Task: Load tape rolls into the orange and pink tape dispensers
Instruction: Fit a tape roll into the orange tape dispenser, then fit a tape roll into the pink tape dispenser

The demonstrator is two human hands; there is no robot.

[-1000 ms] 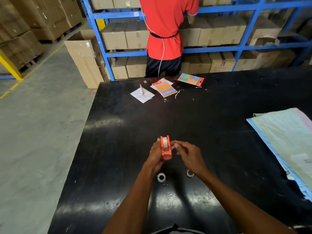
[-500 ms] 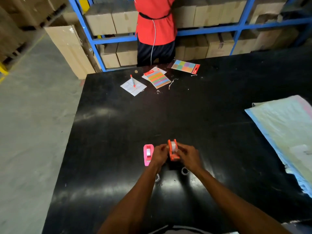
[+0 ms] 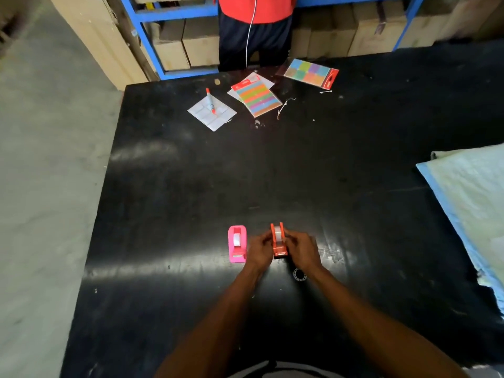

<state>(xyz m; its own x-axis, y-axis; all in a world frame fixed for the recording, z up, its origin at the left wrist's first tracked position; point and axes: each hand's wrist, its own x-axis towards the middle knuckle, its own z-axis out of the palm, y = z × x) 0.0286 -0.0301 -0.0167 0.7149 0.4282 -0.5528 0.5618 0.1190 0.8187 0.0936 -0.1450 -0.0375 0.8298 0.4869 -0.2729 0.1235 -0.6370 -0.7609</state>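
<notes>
The orange tape dispenser point(image 3: 278, 239) stands on the black table point(image 3: 191, 186) with a clear tape roll in it. My left hand point(image 3: 260, 249) grips its left side and my right hand point(image 3: 301, 251) grips its right side. The pink tape dispenser point(image 3: 237, 243) lies just left of my left hand, with a white roll showing in its slot. A loose clear tape roll point(image 3: 299, 274) lies on the table under my right wrist.
At the far side lie a white sheet with an orange pen point(image 3: 211, 105) and two packs of coloured stickers point(image 3: 256, 98) point(image 3: 311, 73). A pale blue padded cloth point(image 3: 474, 197) covers the right edge. A person in red point(image 3: 253, 28) stands behind the table at blue shelves.
The view has tilted down. The orange dispenser has come down from the air onto the table between my hands. The pink dispenser has come into view at the left.
</notes>
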